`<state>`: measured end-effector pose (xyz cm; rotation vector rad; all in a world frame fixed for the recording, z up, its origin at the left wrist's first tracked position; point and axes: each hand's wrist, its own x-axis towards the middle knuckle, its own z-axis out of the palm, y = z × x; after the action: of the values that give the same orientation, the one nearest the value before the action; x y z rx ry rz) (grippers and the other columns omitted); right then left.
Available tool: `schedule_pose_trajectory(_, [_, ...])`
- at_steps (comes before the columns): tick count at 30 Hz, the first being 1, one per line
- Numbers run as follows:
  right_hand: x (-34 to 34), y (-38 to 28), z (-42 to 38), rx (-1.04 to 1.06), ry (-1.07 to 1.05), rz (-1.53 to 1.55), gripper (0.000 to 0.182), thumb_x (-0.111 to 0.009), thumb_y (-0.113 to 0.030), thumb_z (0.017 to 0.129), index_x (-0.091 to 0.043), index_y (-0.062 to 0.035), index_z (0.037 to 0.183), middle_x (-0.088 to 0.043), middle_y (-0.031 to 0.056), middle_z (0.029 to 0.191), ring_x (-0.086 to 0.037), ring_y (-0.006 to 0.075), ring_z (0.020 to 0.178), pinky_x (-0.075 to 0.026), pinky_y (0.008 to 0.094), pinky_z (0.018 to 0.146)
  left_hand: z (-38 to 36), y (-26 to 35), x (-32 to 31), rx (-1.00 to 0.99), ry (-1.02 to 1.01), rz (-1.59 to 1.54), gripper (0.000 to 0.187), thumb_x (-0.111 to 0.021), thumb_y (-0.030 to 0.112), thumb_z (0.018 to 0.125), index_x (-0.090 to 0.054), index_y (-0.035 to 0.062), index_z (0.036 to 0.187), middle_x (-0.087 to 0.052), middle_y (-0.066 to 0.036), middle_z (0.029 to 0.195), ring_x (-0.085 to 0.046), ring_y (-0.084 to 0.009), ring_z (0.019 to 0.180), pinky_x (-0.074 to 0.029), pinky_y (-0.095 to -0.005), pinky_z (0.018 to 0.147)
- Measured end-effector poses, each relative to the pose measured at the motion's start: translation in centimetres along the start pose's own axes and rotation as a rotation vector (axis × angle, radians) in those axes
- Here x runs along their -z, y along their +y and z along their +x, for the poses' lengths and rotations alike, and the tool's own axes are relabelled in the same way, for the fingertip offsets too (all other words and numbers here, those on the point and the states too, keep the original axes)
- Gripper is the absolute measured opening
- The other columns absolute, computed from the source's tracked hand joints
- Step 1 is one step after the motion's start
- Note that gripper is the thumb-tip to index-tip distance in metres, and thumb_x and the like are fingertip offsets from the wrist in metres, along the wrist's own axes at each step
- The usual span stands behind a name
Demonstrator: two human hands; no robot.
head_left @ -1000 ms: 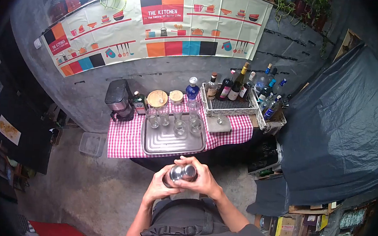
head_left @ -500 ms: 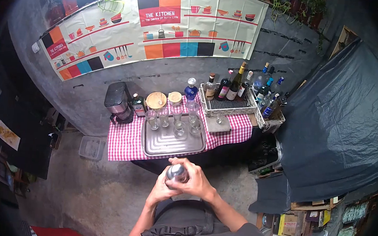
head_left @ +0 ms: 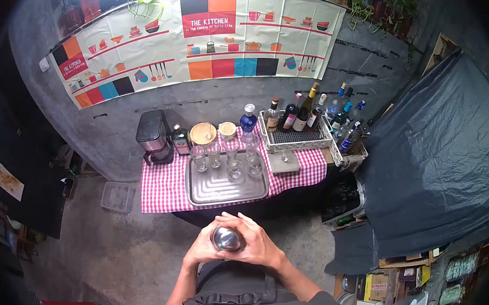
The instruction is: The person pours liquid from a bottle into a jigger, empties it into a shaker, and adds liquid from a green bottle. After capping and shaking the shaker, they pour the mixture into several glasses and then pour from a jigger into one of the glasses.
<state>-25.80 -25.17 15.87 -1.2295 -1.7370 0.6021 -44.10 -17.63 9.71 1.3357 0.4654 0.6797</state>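
Note:
A shiny metal cocktail shaker (head_left: 227, 239) is held close in front of my body, its rounded end facing up toward me. My left hand (head_left: 201, 248) wraps round its left side. From the other side my right hand (head_left: 259, 244) grips it too, fingers curled over the far side. Most of the shaker's length is hidden by the hands. Beyond them, a metal tray (head_left: 224, 195) lies on a table with a red-and-white checked cloth (head_left: 162, 192). Several clear glasses (head_left: 235, 170) stand toward the tray's back.
A coffee maker (head_left: 154, 136) and a dark bottle (head_left: 181, 140) stand at the table's left. Behind the tray are wooden-lidded jars (head_left: 204, 134) and a blue bottle (head_left: 248, 119). Several bottles fill a white basket (head_left: 297, 139) at right. A plastic bin (head_left: 118, 197) sits on the floor.
Both hands and the shaker have moved slightly toward my body. The shaker's rounded end now faces up more directly, and the view has shifted a little.

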Motion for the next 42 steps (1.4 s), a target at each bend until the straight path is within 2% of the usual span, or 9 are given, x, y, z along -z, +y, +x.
schedule_pose_trajectory(5, [-1.0,1.6,0.4,-0.166,0.05,0.054,0.066,-0.09,-0.033,0.075,-0.059,-0.0039,0.126,-0.068,0.0173,0.131,-0.06,0.038,0.13,-0.044,0.0497,0.113,-0.5,0.8,0.7,0.086,-0.042,0.087,0.089,-0.097,0.013,0.065,-0.051,0.0034,0.14,-0.064,-0.006,0.123,-0.062,-0.0155,0.114,-0.051,-0.0345,0.102])
schedule_pose_trajectory(9, [-2.8,0.0,1.2,-0.084,0.05,0.025,0.066,-0.09,-0.032,0.075,-0.059,-0.0044,0.127,-0.066,0.0173,0.135,-0.059,0.0381,0.132,-0.039,0.0555,0.115,-1.3,0.2,1.3,0.074,0.007,-0.059,0.082,-0.092,0.009,0.065,-0.054,0.0022,0.137,-0.063,-0.006,0.127,-0.061,-0.0176,0.118,-0.05,-0.0351,0.103])
schedule_pose_trajectory(14, [-2.7,0.7,0.2,-0.038,-0.017,0.063,0.066,-0.09,-0.029,0.075,-0.058,-0.0052,0.128,-0.066,0.0173,0.136,-0.057,0.0371,0.134,-0.042,0.0513,0.115,-1.9,0.9,4.1,0.015,-0.092,0.346,0.08,-0.095,0.015,0.066,-0.056,0.0028,0.134,-0.067,-0.008,0.119,-0.063,-0.0157,0.111,-0.053,-0.0355,0.098])
schedule_pose_trajectory(17, [-3.8,0.9,0.9,-0.138,0.042,0.085,0.065,-0.09,-0.028,0.075,-0.059,-0.0037,0.126,-0.068,0.0191,0.131,-0.06,0.0378,0.131,-0.047,0.0453,0.111,-1.9,0.7,3.1,0.058,-0.077,0.151,0.074,-0.093,0.012,0.068,-0.058,0.0027,0.132,-0.068,-0.008,0.119,-0.065,-0.0176,0.112,-0.053,-0.0355,0.099])
schedule_pose_trajectory(23, [-4.4,-0.2,0.0,-0.029,-0.007,0.081,0.069,-0.086,-0.039,0.078,-0.058,-0.0065,0.131,-0.063,0.0158,0.139,-0.053,0.0363,0.139,-0.035,0.0602,0.116,-2.1,1.3,4.5,-0.031,-0.133,0.142,0.074,-0.093,0.015,0.067,-0.059,0.0023,0.131,-0.067,-0.009,0.123,-0.064,-0.018,0.115,-0.052,-0.0369,0.102])
schedule_pose_trajectory(28, [-4.7,0.4,0.8,-0.257,0.136,0.126,0.064,-0.089,-0.027,0.076,-0.059,-0.0037,0.127,-0.068,0.0195,0.131,-0.059,0.0378,0.132,-0.048,0.0455,0.11,-2.1,0.2,4.6,0.079,-0.079,0.15,0.08,-0.095,0.012,0.066,-0.056,0.0036,0.135,-0.064,-0.008,0.125,-0.062,-0.0179,0.118,-0.05,-0.0356,0.104])
schedule_pose_trajectory(32, [-5.8,-0.6,1.3,-0.056,0.054,-0.023,0.065,-0.089,-0.029,0.077,-0.059,-0.007,0.13,-0.064,0.0156,0.138,-0.057,0.0374,0.134,-0.04,0.051,0.116,-2.2,-0.1,4.5,0.048,-0.076,0.018,0.072,-0.089,0.011,0.068,-0.056,0.0025,0.131,-0.065,-0.008,0.119,-0.064,-0.0172,0.111,-0.053,-0.0353,0.098])
schedule_pose_trajectory(34, [-4.8,-0.8,0.9,-0.065,0.011,0.001,0.066,-0.089,-0.029,0.076,-0.059,-0.0073,0.13,-0.064,0.0145,0.138,-0.057,0.0374,0.135,-0.039,0.0523,0.117,-2.0,0.2,5.5,0.017,-0.126,0.183,0.082,-0.098,0.025,0.065,-0.057,0.0032,0.132,-0.064,-0.008,0.123,-0.062,-0.0181,0.115,-0.051,-0.0369,0.102])
schedule_pose_trajectory(42, [-3.9,0.6,2.0,-0.192,0.031,0.104,0.067,-0.09,-0.029,0.075,-0.059,-0.0031,0.129,-0.064,0.0172,0.139,-0.056,0.0371,0.136,-0.044,0.0476,0.113,-0.9,-0.5,3.4,0.119,-0.056,-0.06,0.081,-0.093,0.014,0.067,-0.053,0.0042,0.137,-0.064,-0.009,0.123,-0.063,-0.0176,0.112,-0.052,-0.0344,0.1])
